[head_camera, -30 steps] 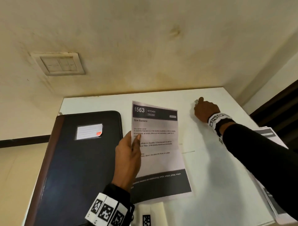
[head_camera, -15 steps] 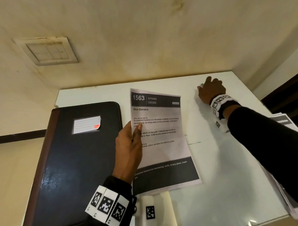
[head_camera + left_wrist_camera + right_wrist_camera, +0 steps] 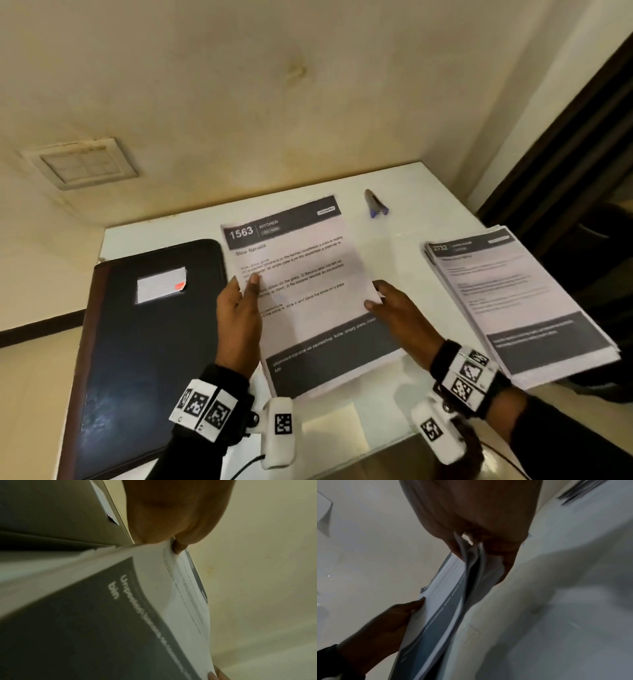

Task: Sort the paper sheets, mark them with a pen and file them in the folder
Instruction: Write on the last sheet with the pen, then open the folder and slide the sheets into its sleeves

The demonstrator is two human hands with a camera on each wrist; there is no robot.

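Observation:
A thin bundle of printed sheets [image 3: 308,291] headed "1563 KITCHEN" is held above the white table [image 3: 411,219]. My left hand [image 3: 239,301] pinches its left edge, thumb on top. My right hand [image 3: 390,308] grips its right edge, thumb on the page; in the right wrist view the fingers [image 3: 506,561] curl under several sheets [image 3: 447,601]. A blue pen [image 3: 376,202] lies on the table behind the bundle, touched by neither hand. The closed dark folder [image 3: 144,342] with a white label lies at the left. In the left wrist view my thumb [image 3: 178,547] presses the page [image 3: 120,615].
A second stack of printed sheets [image 3: 520,301], headed "2732", lies at the table's right edge and overhangs it. A stained wall with a switch plate [image 3: 82,164] stands behind the table. A dark door frame [image 3: 565,144] rises at the right.
My right hand left the far right of the table, where the pen now lies, and came back to grip the bundle's right edge. The left hand kept its hold.

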